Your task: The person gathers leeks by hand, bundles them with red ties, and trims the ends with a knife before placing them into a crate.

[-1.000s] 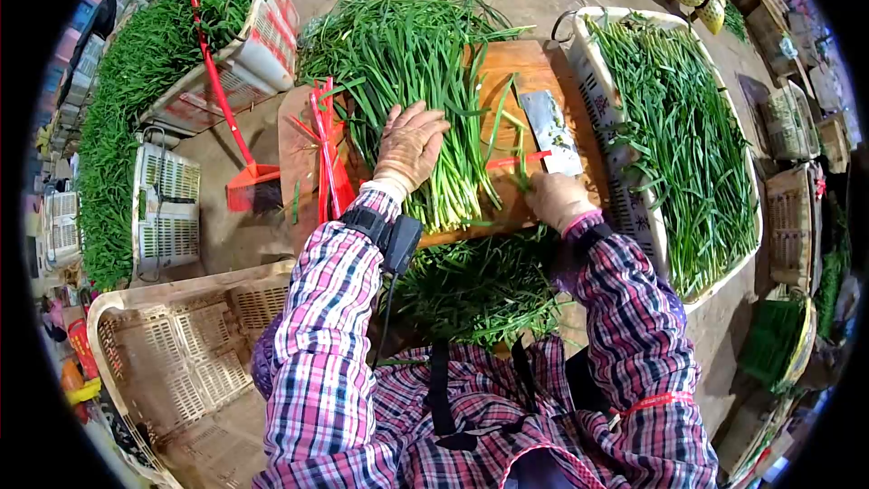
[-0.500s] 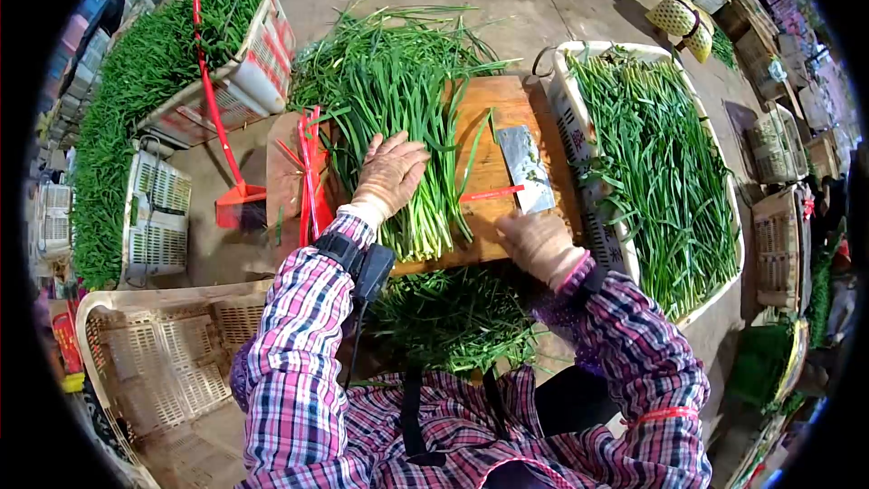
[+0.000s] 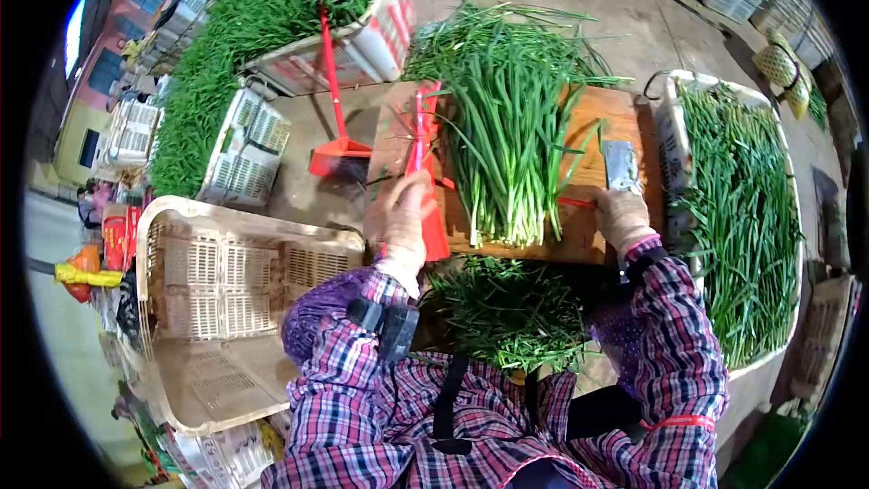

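Observation:
A loose bunch of garlic chives [image 3: 507, 145] lies on the wooden board [image 3: 584, 240], pale cut ends towards me. My left hand [image 3: 405, 222] is left of the bunch, its fingers closed at a stack of red strips [image 3: 423, 140]; the fingertips are slightly blurred. On the board's right side rests a cleaver [image 3: 622, 166], blade pointing away. My right hand [image 3: 623, 217] is closed over its handle, part of which shows below the hand. A short red strip [image 3: 577, 203] reaches from the right hand towards the chives.
A white crate [image 3: 674, 140] of chives stands right of the board, and a beige crate [image 3: 163, 308] at lower left. Cut greens [image 3: 516, 308] lie below the board. Behind left are a heaped crate [image 3: 380, 27] and a red long-handled dustpan [image 3: 339, 154].
My left hand has left the chives and moved left to the red strips. My right hand stays by the cleaver's handle. The whole view has shifted to the left.

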Action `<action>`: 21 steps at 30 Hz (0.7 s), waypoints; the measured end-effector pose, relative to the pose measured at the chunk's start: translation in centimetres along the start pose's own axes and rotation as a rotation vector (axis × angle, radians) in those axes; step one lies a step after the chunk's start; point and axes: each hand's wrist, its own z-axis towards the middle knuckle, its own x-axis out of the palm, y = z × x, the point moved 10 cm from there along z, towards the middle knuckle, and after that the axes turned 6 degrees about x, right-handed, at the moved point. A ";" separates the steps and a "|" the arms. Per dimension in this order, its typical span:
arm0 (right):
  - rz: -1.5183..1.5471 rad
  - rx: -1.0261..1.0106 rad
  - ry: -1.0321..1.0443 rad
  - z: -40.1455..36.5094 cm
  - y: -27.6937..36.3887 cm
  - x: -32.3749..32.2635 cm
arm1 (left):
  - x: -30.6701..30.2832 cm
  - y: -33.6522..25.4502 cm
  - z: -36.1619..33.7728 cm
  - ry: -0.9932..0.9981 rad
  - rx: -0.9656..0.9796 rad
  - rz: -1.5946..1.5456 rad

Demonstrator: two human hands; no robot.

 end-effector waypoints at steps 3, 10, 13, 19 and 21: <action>0.196 0.039 -0.003 -0.4 -1.1 0.0 | -2.5 7.0 -1.6 -0.142 -0.350 -0.120; 1.182 0.321 0.267 -0.5 -4.4 4.5 | 0.6 10.0 0.8 -0.044 -0.442 -0.033; 1.624 0.340 0.356 -0.9 -3.3 4.7 | 1.5 11.5 1.8 -0.015 -0.482 0.103; 1.625 0.209 0.372 -0.6 -1.6 4.5 | 0.0 12.9 4.5 -0.112 -0.320 0.362; 1.546 0.305 0.315 -0.5 -2.2 4.9 | 0.7 13.3 5.4 0.003 -0.173 0.168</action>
